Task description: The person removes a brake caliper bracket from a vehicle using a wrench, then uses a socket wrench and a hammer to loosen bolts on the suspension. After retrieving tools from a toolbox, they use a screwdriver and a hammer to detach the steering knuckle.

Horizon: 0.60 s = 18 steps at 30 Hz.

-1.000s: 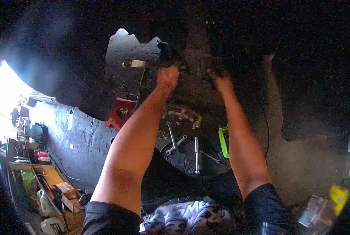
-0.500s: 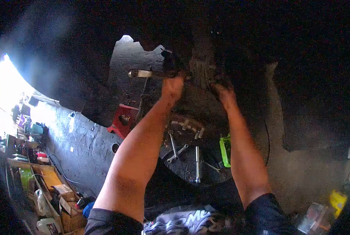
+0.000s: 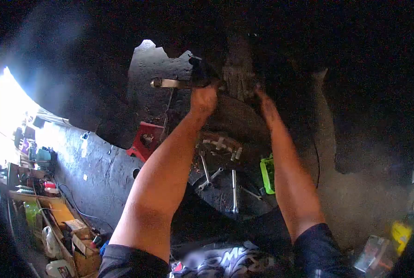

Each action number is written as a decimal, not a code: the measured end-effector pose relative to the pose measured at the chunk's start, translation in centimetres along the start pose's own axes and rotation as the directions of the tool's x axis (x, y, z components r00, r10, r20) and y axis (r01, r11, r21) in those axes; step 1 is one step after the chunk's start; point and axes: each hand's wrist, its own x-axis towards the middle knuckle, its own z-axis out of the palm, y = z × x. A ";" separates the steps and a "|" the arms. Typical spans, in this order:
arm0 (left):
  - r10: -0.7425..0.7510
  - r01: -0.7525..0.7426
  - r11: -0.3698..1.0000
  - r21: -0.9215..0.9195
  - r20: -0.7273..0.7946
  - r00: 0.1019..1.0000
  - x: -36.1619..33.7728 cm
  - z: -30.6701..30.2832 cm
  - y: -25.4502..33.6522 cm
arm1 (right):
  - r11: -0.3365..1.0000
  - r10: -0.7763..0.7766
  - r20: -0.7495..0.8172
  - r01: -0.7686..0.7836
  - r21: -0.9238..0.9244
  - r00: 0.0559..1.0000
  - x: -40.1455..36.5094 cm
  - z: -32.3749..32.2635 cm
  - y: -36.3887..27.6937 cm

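Observation:
My left hand is closed around a large wrench, whose ring end sticks out to the left. The wrench's other end is lost in the dark beneath the vehicle's underside. To the right, my right hand reaches up beside a dull metal part. Its fingertips fade into shadow, so I cannot make out their grip. Below the hands, several wrenches lie on the dark ground next to a long metal bar-like tool.
A red stand is left of my left forearm. A bright green case-like object lies beside my right forearm. Boxes and containers line the lower left. A clear box and a yellow item are at lower right.
My right hand has shifted slightly up, its fingers looking straighter and blurred less. My left hand and the wrench stay nearly in place.

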 end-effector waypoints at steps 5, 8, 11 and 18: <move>-0.057 0.028 0.962 -0.270 -0.100 0.993 0.2 0.3 -0.5 | 0.998 0.022 0.021 -0.021 -0.061 1.000 -0.3 0.3 0.0; -0.295 0.175 0.731 -0.660 -0.074 0.953 0.4 1.1 -0.1 | 0.985 -0.093 0.044 0.085 0.151 0.995 0.4 0.1 0.7; -0.037 -0.053 0.918 -0.393 -0.219 0.975 1.3 2.5 -1.6 | 0.974 -0.148 0.121 0.123 0.191 0.982 1.4 -0.3 2.9; 0.073 -0.131 0.966 -0.222 -0.253 0.965 0.7 2.2 -1.7 | 0.986 -0.164 0.140 0.168 -0.019 0.977 1.5 -0.4 3.1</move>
